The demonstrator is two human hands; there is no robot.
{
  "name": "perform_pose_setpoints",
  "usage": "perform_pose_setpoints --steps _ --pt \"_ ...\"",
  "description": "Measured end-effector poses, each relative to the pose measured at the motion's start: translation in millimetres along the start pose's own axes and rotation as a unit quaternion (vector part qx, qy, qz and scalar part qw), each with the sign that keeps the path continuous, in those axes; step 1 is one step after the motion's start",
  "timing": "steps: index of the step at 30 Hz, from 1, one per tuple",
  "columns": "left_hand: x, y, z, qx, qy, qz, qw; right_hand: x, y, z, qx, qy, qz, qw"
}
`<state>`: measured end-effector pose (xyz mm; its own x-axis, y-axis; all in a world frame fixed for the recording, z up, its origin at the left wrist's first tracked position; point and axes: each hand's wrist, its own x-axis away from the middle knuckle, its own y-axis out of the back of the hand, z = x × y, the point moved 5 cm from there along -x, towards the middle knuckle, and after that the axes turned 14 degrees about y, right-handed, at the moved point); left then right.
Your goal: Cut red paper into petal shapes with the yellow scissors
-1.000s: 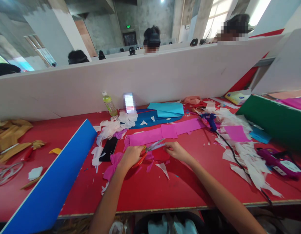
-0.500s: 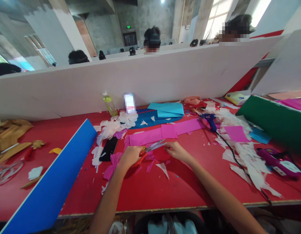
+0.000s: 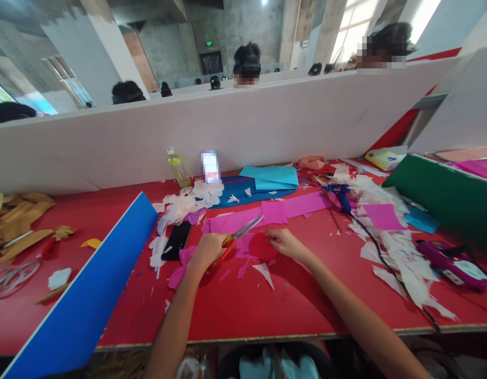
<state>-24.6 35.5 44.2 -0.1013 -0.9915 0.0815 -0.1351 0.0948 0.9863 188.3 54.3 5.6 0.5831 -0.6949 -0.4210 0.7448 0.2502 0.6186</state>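
My left hand (image 3: pixel 207 250) is closed round the orange handles of a pair of scissors (image 3: pixel 240 232), whose closed blades point up and to the right. My right hand (image 3: pixel 281 242) pinches the edge of a small red paper piece (image 3: pixel 259 246) lying flat on the red table (image 3: pixel 235 310). A long magenta paper strip (image 3: pixel 267 213) lies just beyond both hands. A black phone (image 3: pixel 177 240) rests to the left of my left hand, beside a magenta paper bow (image 3: pixel 179 269).
A blue board (image 3: pixel 85 300) leans across the table's left. White paper scraps (image 3: pixel 401 258), a blue glue gun (image 3: pixel 340 193) with its cable and a purple tool (image 3: pixel 448 260) lie on the right, by a green board (image 3: pixel 444 197). A bottle (image 3: pixel 177 168) stands against the white partition (image 3: pixel 227 131). People sit behind it.
The scissor blades have shut and swung upward, away from the red paper. My left hand has drawn back slightly to the left. The right hand has stayed on the red piece.
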Motion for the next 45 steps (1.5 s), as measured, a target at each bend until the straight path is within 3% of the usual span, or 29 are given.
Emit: perform_pose_setpoints --steps 5,11,14,15,18,21,24,28,32,38,42,45 --pt "-11 -10.1 14 -0.021 0.106 -0.039 0.993 0 -2 -2 -0.003 -0.001 0.011 1.000" --pt "-14 -13.5 16 0.006 0.091 -0.092 0.992 1 -4 -2 -0.005 -0.004 0.013 1.000" --pt "-8 -8.1 4 0.101 0.062 -0.116 0.986 1 -7 -1 -0.014 -0.002 0.015 1.000" --pt "-6 -9.2 -3 0.167 0.035 -0.100 0.980 1 -8 1 -0.020 -0.002 0.015 1.000" --pt "-3 -25.1 -27 0.346 -0.042 0.031 0.937 0 -13 7 -0.046 -0.002 0.016 0.999" --pt "-2 -40.2 -40 0.387 -0.049 0.093 0.916 -1 -18 13 -0.077 -0.012 0.021 0.997" --pt "-3 -46.8 -41 0.412 -0.036 0.111 0.904 -2 -21 15 -0.106 -0.033 0.025 0.994" --pt "-5 -46.9 -39 0.426 -0.034 0.105 0.898 -2 -23 12 -0.151 -0.054 0.015 0.987" --pt "-6 -44.5 -35 0.423 -0.022 0.053 0.904 -2 -26 6 -0.213 -0.087 -0.017 0.973" --pt "-7 -37.2 -27 0.446 0.000 -0.027 0.894 -2 -37 9 -0.388 -0.119 -0.053 0.912" --pt "-7 -38.0 -28 0.471 0.014 -0.016 0.882 1 -44 7 -0.429 -0.159 -0.052 0.887" --pt "-6 -39.1 -30 0.493 0.017 -0.002 0.870 2 -42 4 -0.414 -0.168 -0.068 0.892"
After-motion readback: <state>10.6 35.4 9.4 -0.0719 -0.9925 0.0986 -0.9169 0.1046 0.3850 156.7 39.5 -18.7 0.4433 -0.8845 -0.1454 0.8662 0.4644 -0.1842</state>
